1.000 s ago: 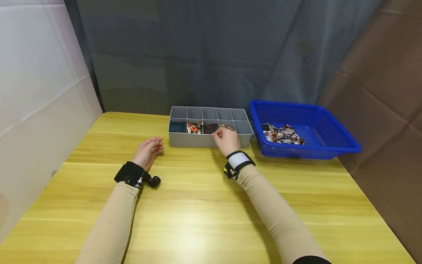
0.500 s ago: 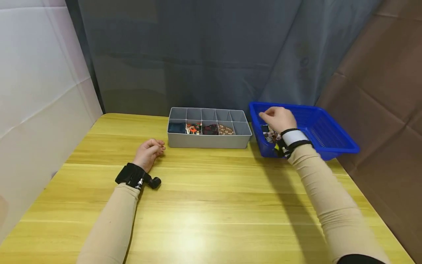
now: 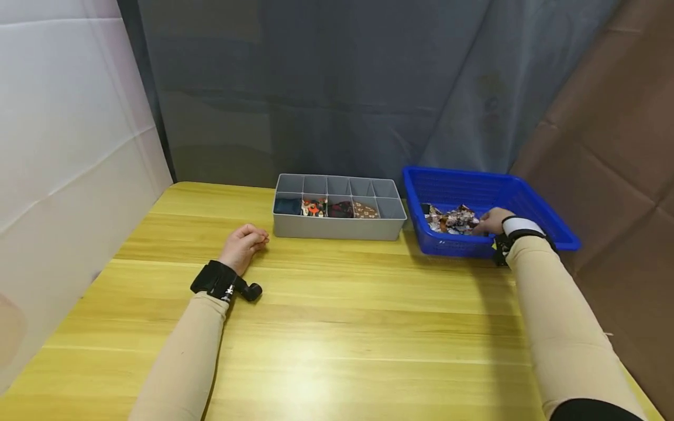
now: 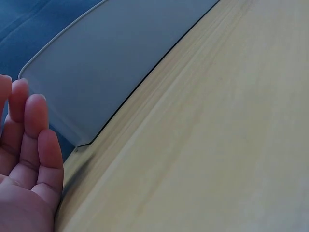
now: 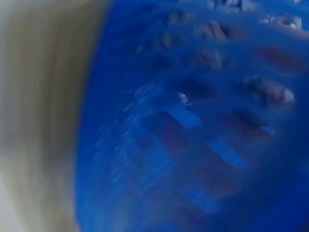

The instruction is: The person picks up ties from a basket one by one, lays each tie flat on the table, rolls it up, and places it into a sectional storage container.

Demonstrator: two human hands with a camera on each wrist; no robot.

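Observation:
My left hand [image 3: 243, 241] rests on the wooden table [image 3: 337, 316], just left of a grey divided tray [image 3: 337, 229]. Its fingers [image 4: 30, 140] lie relaxed and hold nothing, close to the tray's wall [image 4: 111, 72]. The tray's front row holds small patterned cloth pieces [image 3: 326, 207]. My right hand [image 3: 491, 221] is down inside the blue basket [image 3: 526, 199], touching the right edge of a pile of patterned pieces [image 3: 451, 217]. Its fingertips are hidden by the pile and the basket rim. The right wrist view shows only the blurred blue mesh wall [image 5: 193, 145].
The tray and basket stand side by side at the table's far edge, before a grey curtain [image 3: 337, 88]. A white panel [image 3: 63, 146] borders the left side and a brown sheet [image 3: 605, 146] the right. Bare tabletop stretches between my arms.
My right hand left the grey tray, swung right over the blue basket and has now dropped into it beside the pile. The left hand has stayed put.

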